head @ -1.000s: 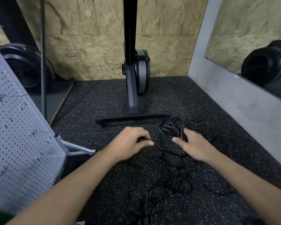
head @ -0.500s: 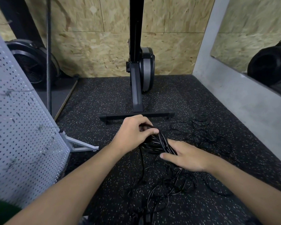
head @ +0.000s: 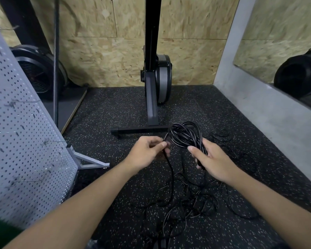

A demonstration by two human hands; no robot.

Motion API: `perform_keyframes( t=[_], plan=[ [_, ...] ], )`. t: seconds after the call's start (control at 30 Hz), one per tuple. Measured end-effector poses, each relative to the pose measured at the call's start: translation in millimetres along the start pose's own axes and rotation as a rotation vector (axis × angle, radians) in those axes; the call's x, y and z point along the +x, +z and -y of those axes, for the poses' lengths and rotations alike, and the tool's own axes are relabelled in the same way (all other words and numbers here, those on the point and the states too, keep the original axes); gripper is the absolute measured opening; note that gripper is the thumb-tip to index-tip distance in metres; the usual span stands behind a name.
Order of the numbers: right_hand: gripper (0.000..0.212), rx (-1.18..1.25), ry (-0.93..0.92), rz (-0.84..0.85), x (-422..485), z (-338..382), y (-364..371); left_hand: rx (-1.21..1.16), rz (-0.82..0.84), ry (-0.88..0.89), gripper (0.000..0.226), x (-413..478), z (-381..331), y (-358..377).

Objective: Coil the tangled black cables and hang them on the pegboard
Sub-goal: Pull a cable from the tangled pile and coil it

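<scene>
no readable text, no labels, no brand marks

2 bare forearms reach fwd & down from the bottom corners, converging twd centre. L hand (head: 147, 151): back up, fingers curled, thumb + index pinching 1 black cable strand (head: 171, 169). R hand (head: 214, 159): near the L hand but not touching, thumb on top, fingers wrapped round the lower part of a bunched cable coil (head: 185, 135). Green sleeve (head: 0, 230) edge at L upper arm.
</scene>
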State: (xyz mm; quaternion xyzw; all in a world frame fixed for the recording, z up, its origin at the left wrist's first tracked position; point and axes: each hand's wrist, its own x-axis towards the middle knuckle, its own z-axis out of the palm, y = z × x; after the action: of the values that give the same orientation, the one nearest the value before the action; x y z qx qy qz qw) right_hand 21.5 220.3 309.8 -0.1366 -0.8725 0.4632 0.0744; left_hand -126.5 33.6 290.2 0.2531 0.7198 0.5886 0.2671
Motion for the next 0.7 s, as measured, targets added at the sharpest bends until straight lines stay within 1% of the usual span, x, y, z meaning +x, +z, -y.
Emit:
perform_keyframes(
  t=[0.03, 0.07, 0.13, 0.23, 0.3, 0.37, 0.43, 0.5, 0.6, 0.63, 0.7],
  plan=[
    [0.028, 0.022, 0.007, -0.035, 1.5, -2.6, 3.4, -0.047, -0.039, -0.011, 0.020, -1.7, -4.0, 6.8],
    [0.022, 0.052, 0.009, -0.056, 2.7, -3.9, 6.7, -0.100, -0.075, -0.028, 0.019, -2.8, -7.8, 13.3],
    [0.015, 0.108, 0.006, -0.058, 6.1, -5.3, 12.5, -0.229, -0.123, -0.079, 0.019, -3.1, -12.3, 22.6],
    [0.015, 0.105, -0.016, -0.049, 10.1, -5.2, 19.5, -0.400, -0.177, -0.174, 0.019, -1.1, -18.8, 25.2],
    [0.019, 0.105, -0.018, -0.022, 11.1, -3.5, 21.5, -0.477, -0.199, -0.210, 0.017, -1.3, -21.3, 25.4],
    [0.024, 0.118, -0.004, 0.019, 12.1, -3.0, 23.1, -0.532, -0.225, -0.225, 0.014, -1.3, -22.9, 25.8],
    [0.023, 0.126, 0.012, 0.042, 12.6, -2.9, 24.1, -0.543, -0.235, -0.226, 0.012, -0.7, -21.8, 25.1],
    [0.020, 0.156, 0.024, 0.050, 12.9, -4.1, 24.3, -0.525, -0.212, -0.199, 0.015, -0.6, -19.1, 24.3],
    [0.012, 0.264, 0.021, 0.007, 13.7, 0.1, 22.7, -0.447, -0.138, -0.099, 0.029, -3.5, -15.5, 24.4],
    [0.011, 0.329, 0.026, -0.019, 14.0, 2.3, 21.0, -0.436, -0.103, -0.106, 0.035, -3.0, -12.8, 24.9],
    [0.013, 0.501, 0.056, -0.055, 15.1, 6.3, 17.1, -0.374, 0.011, -0.199, 0.042, -2.7, -7.6, 26.2]
  ],
)
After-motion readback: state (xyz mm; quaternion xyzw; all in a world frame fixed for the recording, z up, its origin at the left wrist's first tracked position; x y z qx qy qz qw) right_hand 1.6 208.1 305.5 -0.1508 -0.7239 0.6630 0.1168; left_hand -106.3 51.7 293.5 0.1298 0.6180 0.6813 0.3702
